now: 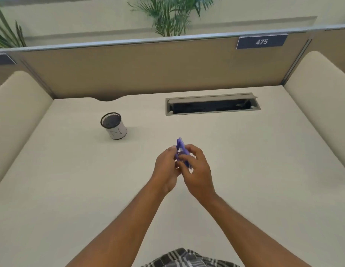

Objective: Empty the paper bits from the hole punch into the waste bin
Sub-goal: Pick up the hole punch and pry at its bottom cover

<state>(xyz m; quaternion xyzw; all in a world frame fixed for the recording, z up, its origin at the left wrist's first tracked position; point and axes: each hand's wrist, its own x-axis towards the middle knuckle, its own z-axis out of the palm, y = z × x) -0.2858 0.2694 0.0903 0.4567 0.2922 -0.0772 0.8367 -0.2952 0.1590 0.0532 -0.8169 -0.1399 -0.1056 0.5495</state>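
Note:
A small purple hole punch (181, 147) is held on edge above the middle of the cream desk (264, 170). My left hand (167, 166) grips its left side and my right hand (196, 166) wraps its right side, fingers over its lower half. Only the punch's upper end shows clearly; the rest is hidden by my fingers. A small round waste bin (114, 125), white-sided with a black mesh rim, stands upright on the desk to the far left of my hands.
A grey cable slot (213, 104) with a raised flap lies open at the back of the desk. Tan partition walls enclose the desk at the back and cream padded panels at both sides. A number plate (262, 41) hangs on the back partition.

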